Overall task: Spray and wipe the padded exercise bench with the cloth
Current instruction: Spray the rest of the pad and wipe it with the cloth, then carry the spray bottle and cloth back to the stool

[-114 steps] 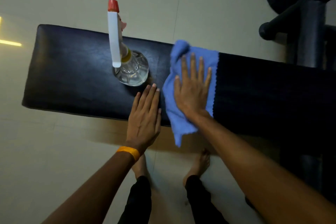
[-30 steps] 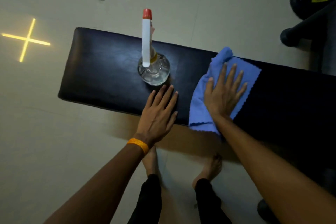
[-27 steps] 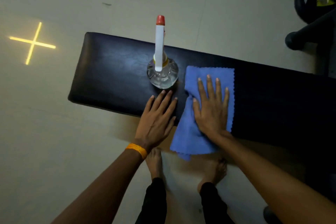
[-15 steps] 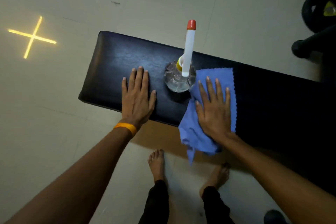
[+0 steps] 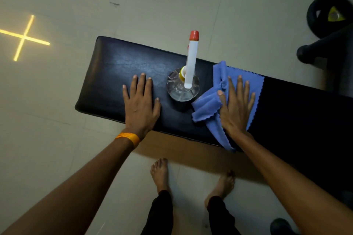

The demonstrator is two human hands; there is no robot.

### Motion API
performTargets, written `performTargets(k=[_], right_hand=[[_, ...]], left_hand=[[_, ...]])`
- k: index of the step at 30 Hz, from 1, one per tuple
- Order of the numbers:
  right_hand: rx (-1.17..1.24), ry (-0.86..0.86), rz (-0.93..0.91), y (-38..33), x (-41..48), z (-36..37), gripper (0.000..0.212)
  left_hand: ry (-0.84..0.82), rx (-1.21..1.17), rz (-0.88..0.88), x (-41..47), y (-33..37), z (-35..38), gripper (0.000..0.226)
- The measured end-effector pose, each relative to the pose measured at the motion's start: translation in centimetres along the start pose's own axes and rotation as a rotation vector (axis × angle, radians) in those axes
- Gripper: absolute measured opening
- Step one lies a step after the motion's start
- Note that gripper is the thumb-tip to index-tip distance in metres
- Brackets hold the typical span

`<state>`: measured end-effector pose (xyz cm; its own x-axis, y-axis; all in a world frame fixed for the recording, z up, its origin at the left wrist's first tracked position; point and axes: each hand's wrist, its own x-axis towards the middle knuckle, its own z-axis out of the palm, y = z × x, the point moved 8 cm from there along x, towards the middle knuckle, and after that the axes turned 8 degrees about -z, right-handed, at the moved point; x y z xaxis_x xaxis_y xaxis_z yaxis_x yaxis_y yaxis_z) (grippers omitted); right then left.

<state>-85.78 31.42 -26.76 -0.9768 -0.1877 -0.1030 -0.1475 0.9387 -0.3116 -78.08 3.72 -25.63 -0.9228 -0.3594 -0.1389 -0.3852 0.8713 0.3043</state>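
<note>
Far out at nine o'clock a yellow cross of light (image 5: 24, 37) lies on the pale floor (image 5: 172, 2). Next comes the black padded bench (image 5: 114, 66), running from about nine o'clock across the middle toward three. On its near-left part the left hand (image 5: 141, 106) lies flat, palm down, fingers spread and holding nothing — an orange wristband (image 5: 128, 138) circles the wrist. Just to its right the clear spray bottle (image 5: 183, 82) stands upright on the pad, its red-tipped white nozzle pointing toward twelve. Touching the bottle's base at its four o'clock side is the blue cloth (image 5: 208, 105), bunched and draped over the bench's near edge — the right hand (image 5: 235, 108) presses it flat, fingers extended, not gripping. Bare feet (image 5: 160, 173) stand at six o'clock. A dark weight plate (image 5: 324, 17) sits at two o'clock.
</note>
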Motion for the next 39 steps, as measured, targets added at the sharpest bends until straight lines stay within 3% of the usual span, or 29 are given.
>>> performTargets(k=[2,4,8,10,12,14,16,19,21,23,26,29,31,35,39], right_hand=[[-0.029,-0.029,-0.008,-0.3,0.3,0.0,0.094],[-0.107,-0.063,-0.059,-1.2,-0.1,0.6,0.1],[-0.005,0.019,-0.255,-2.4,-2.8,0.4,0.053],[0.115,0.052,-0.318,-2.9,-4.6,-0.2,0.04],[0.16,0.064,-0.351,-3.0,-6.1,-1.1,0.03],[0.139,0.054,-0.382,-2.9,-6.7,-2.2,0.012],[0.127,0.014,-0.341,-1.7,-6.7,-3.6,0.013],[0.196,-0.044,-0.161,1.5,-6.8,-6.7,0.018],[0.271,-0.019,-0.069,3.9,-7.1,-9.2,0.017],[0.283,0.028,-0.04,5.6,-7.7,-12.5,0.02],[0.31,0.111,0.06,7.4,-8.8,-18.2,0.008],[0.332,0.243,0.171,7.9,-10.6,-25.5,0.035],[0.293,0.265,0.227,7.5,-12.2,-30.0,0.041],[0.217,0.322,0.245,6.5,-15.4,-37.1,0.026],[0.193,0.453,0.285,5.0,-19.8,-42.8,0.014]], left_hand=[[0.0,-0.19,-0.018,0.3,0.5,-1.3,0.068],[0.012,-0.399,0.002,0.3,1.6,-2.8,0.07],[0.0,-0.667,0.012,-0.8,5.0,-5.4,0.077],[-0.007,-0.749,0.008,-1.1,7.1,-6.4,0.078],[0.01,-0.793,0.007,-1.1,9.2,-7.4,0.064],[0.071,-0.81,-0.013,-0.8,10.9,-8.4,0.035],[0.09,-0.832,-0.085,-0.4,11.7,-8.7,0.022],[0.074,-0.827,-0.169,-0.5,12.4,-8.6,0.023],[0.05,-0.802,-0.184,-1.0,13.1,-8.6,0.009],[0.035,-0.792,-0.178,-2.2,14.4,-9.5,0.012],[0.01,-0.819,-0.123,-4.5,18.0,-12.8,0.026],[-0.052,-0.86,-0.027,-7.0,22.6,-17.0,0.032],[-0.082,-0.892,0.032,-8.8,25.7,-20.2,0.031],[-0.109,-0.957,0.132,-11.5,31.4,-27.0,0.03],[-0.164,-0.977,0.29,-14.1,36.1,-32.2,0.013]])
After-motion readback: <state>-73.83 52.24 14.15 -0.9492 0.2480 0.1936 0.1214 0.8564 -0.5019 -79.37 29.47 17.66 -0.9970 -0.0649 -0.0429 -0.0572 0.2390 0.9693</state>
